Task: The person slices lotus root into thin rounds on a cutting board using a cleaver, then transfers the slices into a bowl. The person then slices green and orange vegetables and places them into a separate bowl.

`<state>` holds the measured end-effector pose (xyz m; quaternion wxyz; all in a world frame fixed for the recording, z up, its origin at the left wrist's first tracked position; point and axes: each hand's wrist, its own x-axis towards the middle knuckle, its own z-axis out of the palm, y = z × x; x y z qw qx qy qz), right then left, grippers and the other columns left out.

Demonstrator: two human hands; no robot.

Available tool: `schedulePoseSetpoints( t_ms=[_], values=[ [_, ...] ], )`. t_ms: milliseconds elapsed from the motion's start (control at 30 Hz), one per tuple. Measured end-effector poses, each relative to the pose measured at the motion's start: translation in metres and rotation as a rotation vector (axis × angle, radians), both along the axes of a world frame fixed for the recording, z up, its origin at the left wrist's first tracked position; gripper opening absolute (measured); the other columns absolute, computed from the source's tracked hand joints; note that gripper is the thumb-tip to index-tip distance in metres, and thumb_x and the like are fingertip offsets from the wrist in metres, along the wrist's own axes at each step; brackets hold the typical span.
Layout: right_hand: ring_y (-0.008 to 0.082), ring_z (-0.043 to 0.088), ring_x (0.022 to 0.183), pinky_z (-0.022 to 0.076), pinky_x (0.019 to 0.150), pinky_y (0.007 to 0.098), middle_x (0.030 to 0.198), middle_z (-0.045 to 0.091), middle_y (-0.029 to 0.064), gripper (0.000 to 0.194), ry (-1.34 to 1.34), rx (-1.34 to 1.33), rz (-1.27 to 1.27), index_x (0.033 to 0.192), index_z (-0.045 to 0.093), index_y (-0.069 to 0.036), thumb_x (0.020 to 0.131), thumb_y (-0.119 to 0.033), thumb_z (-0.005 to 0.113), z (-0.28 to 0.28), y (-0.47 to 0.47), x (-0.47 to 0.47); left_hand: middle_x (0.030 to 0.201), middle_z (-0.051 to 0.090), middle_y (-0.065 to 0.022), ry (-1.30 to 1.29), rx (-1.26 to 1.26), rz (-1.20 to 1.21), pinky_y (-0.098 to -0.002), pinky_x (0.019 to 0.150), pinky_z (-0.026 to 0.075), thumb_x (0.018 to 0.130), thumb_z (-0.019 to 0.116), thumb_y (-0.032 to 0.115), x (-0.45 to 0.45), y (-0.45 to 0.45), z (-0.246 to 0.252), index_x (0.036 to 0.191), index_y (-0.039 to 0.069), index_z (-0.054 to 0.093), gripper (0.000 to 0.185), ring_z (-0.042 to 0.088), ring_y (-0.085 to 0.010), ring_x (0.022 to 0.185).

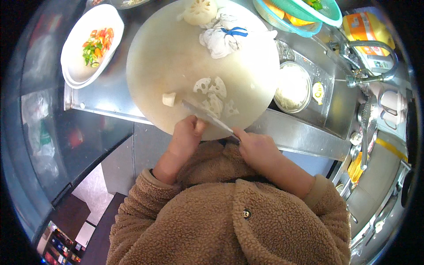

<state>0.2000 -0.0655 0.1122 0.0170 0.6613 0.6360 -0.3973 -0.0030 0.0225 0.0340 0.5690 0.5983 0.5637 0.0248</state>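
Observation:
A kitchen knife point(212, 118) is in my right hand point(256, 147), its blade pointing up and left over the near part of a round cutting board point(155, 59). My left hand point(187, 132), fingers curled, rests at the near edge of the board beside the blade; whether it holds a small piece is hidden. Cut lotus root slices point(213, 104) lie just beyond the blade. A pale chunk point(169, 99), perhaps lotus root, sits left of the knife tip. At the far side are a larger cut lotus root point(200, 11) and a crumpled white cloth point(220, 41) with a blue strip.
An oval white dish point(74, 66) with chopped peppers stands at left. To the right, a round container point(292, 87) of pale shreds sits by the sink point(341, 106), under a curved faucet point(381, 79). Teal baskets point(326, 16) with vegetables stand at the far right of the board.

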Motion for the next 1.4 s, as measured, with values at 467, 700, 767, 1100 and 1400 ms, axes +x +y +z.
schedulePoseSetpoints(
  t_ms=[467, 700, 767, 1100, 1400],
  values=[
    [0.036, 0.068, 0.069, 0.0526, 0.058, 0.0484, 0.077, 0.067, 0.0168, 0.037, -0.004, 0.04, 0.089, 0.125, 0.047, -0.002, 0.09, -0.012, 0.048, 0.009, -0.001, -0.008, 0.089, 0.067, -0.026, -0.19, 0.213, -0.046, -0.0428, 0.076, 0.052, 0.089, 0.058, 0.015, -0.003, -0.004, -0.006, 0.103, -0.006, 0.062, 0.025, 0.065, -0.0422, 0.09],
    [0.0377, 0.068, 0.072, 0.0524, 0.06, 0.0495, 0.079, 0.068, 0.0206, 0.037, 0.032, 0.059, 0.038, 0.125, 0.048, -0.002, 0.089, -0.013, 0.049, -0.009, 0.006, -0.007, 0.062, 0.061, -0.0147, -0.098, -0.163, 0.056, -0.0345, 0.055, 0.05, 0.092, 0.053, 0.019, 0.0, 0.002, 0.018, 0.091, -0.007, 0.062, 0.027, 0.062, -0.0208, 0.056],
    [0.0374, 0.068, 0.071, 0.0523, 0.061, 0.049, 0.079, 0.067, 0.0196, 0.039, 0.015, 0.034, 0.009, 0.126, 0.047, -0.003, 0.089, -0.012, 0.049, -0.005, 0.005, -0.004, 0.058, 0.058, -0.0106, -0.102, -0.231, 0.09, -0.0322, 0.051, 0.048, 0.093, 0.052, 0.018, 0.001, 0.005, 0.018, 0.091, -0.007, 0.061, 0.026, 0.058, -0.0167, 0.05],
    [0.0329, 0.066, 0.069, 0.0517, 0.057, 0.0443, 0.081, 0.065, 0.0134, 0.053, 0.014, 0.077, 0.069, 0.13, 0.047, -0.006, 0.079, -0.005, 0.06, 0.028, -0.026, 0.007, 0.097, 0.069, -0.0163, -0.345, 0.276, -0.038, -0.0367, 0.074, 0.053, 0.086, 0.06, 0.007, 0.001, -0.004, -0.023, 0.106, -0.002, 0.064, 0.022, 0.066, -0.0273, 0.089],
    [0.0357, 0.067, 0.067, 0.0528, 0.059, 0.0465, 0.075, 0.066, 0.0165, 0.034, -0.008, 0.133, 0.098, 0.121, 0.048, -0.003, 0.087, -0.01, 0.05, 0.001, 0.0, -0.012, 0.081, 0.068, -0.0201, -0.225, 0.121, 0.044, -0.0389, 0.067, 0.053, 0.087, 0.056, 0.01, 0.002, -0.002, 0.0, 0.098, -0.006, 0.064, 0.021, 0.068, -0.0315, 0.076]
  ],
)
